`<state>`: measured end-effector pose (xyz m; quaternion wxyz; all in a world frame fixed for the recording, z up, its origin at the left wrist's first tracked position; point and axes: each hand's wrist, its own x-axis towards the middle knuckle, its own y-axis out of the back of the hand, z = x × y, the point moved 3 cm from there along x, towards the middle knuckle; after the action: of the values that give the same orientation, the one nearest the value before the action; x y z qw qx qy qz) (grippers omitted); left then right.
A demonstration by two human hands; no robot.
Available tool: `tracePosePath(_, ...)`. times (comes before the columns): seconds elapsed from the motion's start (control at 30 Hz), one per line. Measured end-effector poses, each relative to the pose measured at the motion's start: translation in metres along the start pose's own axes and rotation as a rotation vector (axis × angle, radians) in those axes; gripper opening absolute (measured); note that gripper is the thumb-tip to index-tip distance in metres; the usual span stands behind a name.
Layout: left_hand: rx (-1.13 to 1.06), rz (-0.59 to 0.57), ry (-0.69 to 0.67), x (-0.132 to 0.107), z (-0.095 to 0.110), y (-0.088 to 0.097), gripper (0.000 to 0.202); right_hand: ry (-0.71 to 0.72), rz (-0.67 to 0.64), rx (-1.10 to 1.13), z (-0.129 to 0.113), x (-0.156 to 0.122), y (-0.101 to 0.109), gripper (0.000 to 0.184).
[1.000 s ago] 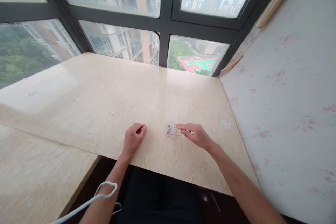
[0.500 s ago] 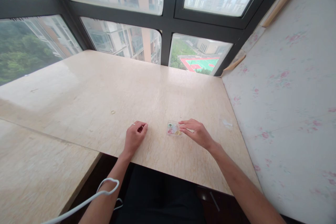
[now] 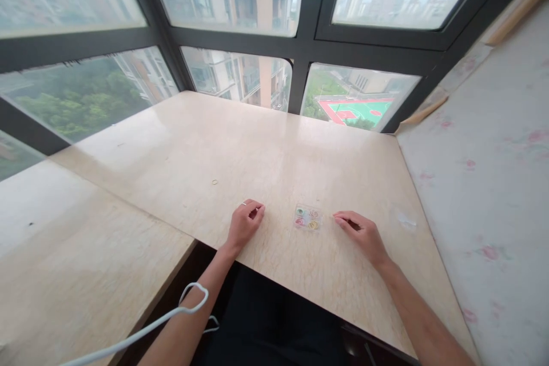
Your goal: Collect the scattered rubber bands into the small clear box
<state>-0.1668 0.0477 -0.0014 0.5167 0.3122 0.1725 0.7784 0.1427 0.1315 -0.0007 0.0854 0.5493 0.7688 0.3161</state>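
Observation:
A small clear plastic box (image 3: 307, 218) holding coloured rings lies on the beige marble table (image 3: 266, 154) between my hands. My left hand (image 3: 244, 223) rests on the table to the box's left, its fingers curled in loosely, with a ring on one finger and nothing visible in its grasp. My right hand (image 3: 362, 234) lies on the table a short way right of the box, fingers curled together and pointing at it, not touching it. A small loose ring (image 3: 214, 182) lies on the table farther left and back.
A lower beige table (image 3: 86, 263) adjoins at the left. Dark-framed windows (image 3: 300, 40) run along the far edge. A floral-patterned wall (image 3: 493, 154) closes the right side. A white cable (image 3: 141, 329) hangs near my left forearm. A small clear scrap (image 3: 405, 221) lies near the right edge.
My right hand has drawn back from the clear box, which it was touching, and now rests apart from it on the right. The view has swung leftward. The left hand stays put.

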Motion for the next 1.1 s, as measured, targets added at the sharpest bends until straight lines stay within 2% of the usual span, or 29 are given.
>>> tracePosePath(0.1, -0.085, 0.048, 0.028, 0.0, 0.002, 0.006, 0.021, 0.015, -0.022, -0.025, 0.001, -0.001, -0.002, 0.028)
tracePosePath(0.2, -0.136, 0.115, 0.016, 0.005, 0.0, 0.02, 0.019, 0.031, -0.026, -0.043, 0.0, -0.002, -0.001, 0.03)
tracePosePath(0.3, -0.083, 0.196, 0.022, 0.018, -0.015, 0.047, 0.019, 0.035, -0.025, -0.051, 0.001, -0.002, -0.001, 0.031)
tracePosePath(0.4, 0.068, 0.245, 0.078, 0.039, -0.042, 0.084, 0.021, 0.043, -0.023, -0.055, 0.001, -0.002, -0.001, 0.032)
tracePosePath(0.5, 0.26, 0.168, 0.125, 0.058, -0.072, 0.115, 0.023, 0.052, -0.018, -0.063, 0.001, -0.001, -0.001, 0.033)
tracePosePath(0.6, 0.362, 0.016, 0.112, 0.071, -0.095, 0.131, 0.022, 0.055, -0.012, -0.066, 0.001, -0.001, -0.001, 0.034)
tracePosePath(0.67, 0.367, -0.07, 0.103, 0.077, -0.105, 0.133, 0.022, 0.056, -0.011, -0.069, 0.001, -0.001, -0.001, 0.034)
tracePosePath(0.77, 0.351, -0.127, 0.114, 0.081, -0.116, 0.131, 0.022, 0.061, -0.012, -0.074, 0.001, -0.001, -0.001, 0.033)
tracePosePath(1.1, 0.367, -0.128, 0.105, 0.087, -0.123, 0.116, 0.011, 0.049, -0.001, -0.069, 0.0, 0.0, 0.0, 0.033)
